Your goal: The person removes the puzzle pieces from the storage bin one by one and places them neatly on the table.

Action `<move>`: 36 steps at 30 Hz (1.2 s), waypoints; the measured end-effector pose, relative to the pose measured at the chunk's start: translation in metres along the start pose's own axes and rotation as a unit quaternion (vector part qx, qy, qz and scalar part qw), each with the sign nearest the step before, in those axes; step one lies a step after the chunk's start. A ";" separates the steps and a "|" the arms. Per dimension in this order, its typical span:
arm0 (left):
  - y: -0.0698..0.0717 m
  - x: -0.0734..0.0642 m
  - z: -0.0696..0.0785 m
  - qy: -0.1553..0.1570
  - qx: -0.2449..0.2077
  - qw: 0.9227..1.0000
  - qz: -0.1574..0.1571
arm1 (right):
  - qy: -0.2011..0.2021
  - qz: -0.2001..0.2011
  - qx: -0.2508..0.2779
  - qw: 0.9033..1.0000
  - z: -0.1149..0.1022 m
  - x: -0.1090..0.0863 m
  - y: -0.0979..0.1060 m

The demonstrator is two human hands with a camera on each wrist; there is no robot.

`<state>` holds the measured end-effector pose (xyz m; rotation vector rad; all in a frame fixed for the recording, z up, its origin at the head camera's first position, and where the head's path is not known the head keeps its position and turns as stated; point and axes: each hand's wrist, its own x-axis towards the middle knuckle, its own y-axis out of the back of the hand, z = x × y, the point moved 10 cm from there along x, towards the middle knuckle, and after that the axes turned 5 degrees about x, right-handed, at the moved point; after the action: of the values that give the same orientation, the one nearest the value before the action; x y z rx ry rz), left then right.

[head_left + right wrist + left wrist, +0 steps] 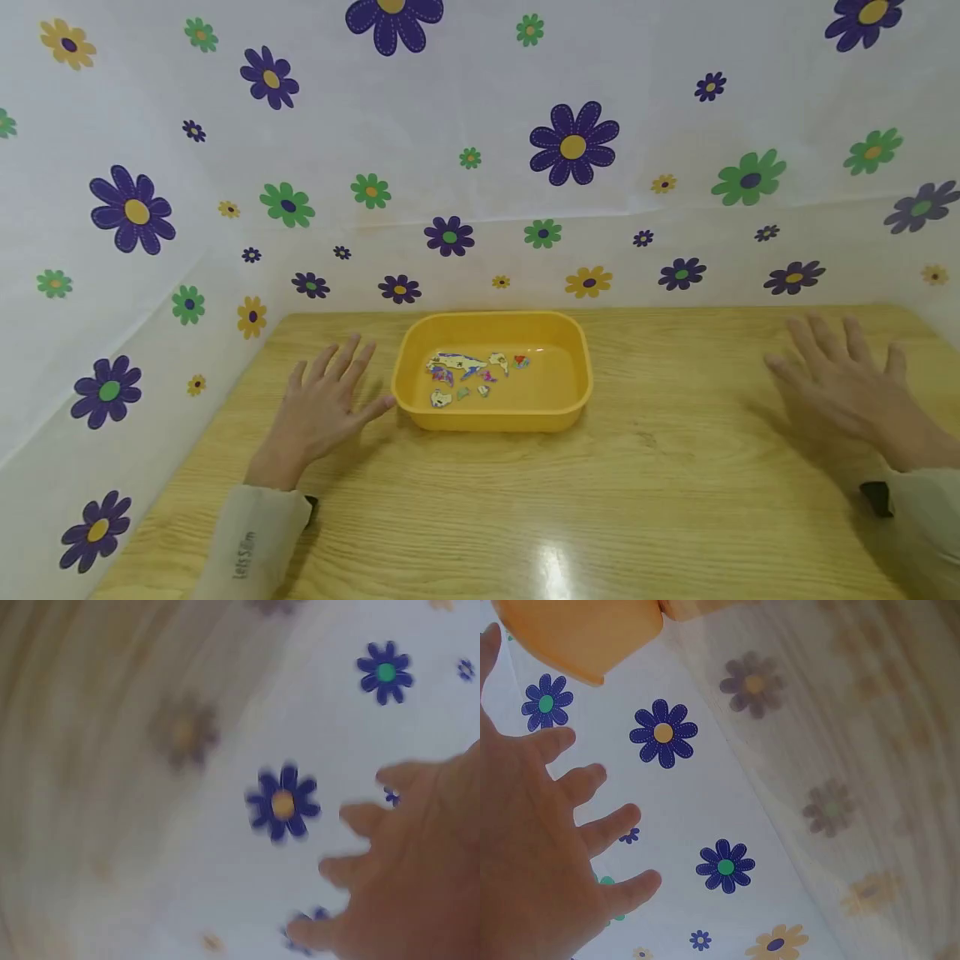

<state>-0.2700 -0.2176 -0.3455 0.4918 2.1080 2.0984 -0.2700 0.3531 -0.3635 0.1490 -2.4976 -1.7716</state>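
A yellow plastic tray [491,422] stands on the wooden table in the head view. Several small flat pieces with coloured patterns lie inside it, mostly toward its left side; among them are a long pale piece [459,362] and a small red and blue one [521,362]. Just left of the tray is my left hand [321,410], fingers spread, with its thumb tip close to the tray's rim; I cannot tell whether they touch. Far to the right, my right hand [851,383] has its fingers extended and spread, away from the tray. Neither hand holds anything.
A wood-grain table [660,492] spreads in front of me. White cloth [450,100] printed with purple, green and yellow flowers hangs behind it and along both sides. Both forearms wear light sleeves [251,542].
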 end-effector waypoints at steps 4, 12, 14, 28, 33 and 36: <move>-0.004 -0.002 0.007 -0.015 -0.018 1.000 -0.014 | 0.033 0.026 0.029 0.999 -0.008 0.005 0.004; -0.009 0.003 0.026 -0.052 -0.047 0.997 -0.033 | 0.080 0.077 0.042 0.993 -0.043 0.020 0.023; -0.011 0.004 0.029 -0.058 -0.051 0.996 -0.043 | 0.090 0.084 0.053 0.991 -0.053 0.023 0.026; -0.013 0.009 0.031 -0.062 -0.103 0.991 -0.059 | 0.141 0.089 0.118 0.979 -0.121 0.044 0.032; -0.015 0.010 0.031 -0.056 -0.133 0.987 -0.069 | 0.141 0.073 0.131 0.979 -0.143 0.054 0.031; -0.016 0.011 0.030 -0.052 -0.144 0.985 -0.077 | 0.142 0.066 0.147 0.977 -0.153 0.058 0.030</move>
<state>-0.2726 -0.1853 -0.3608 0.3774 1.6900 2.1860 -0.3109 0.2120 -0.2847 0.2286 -2.4750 -1.2265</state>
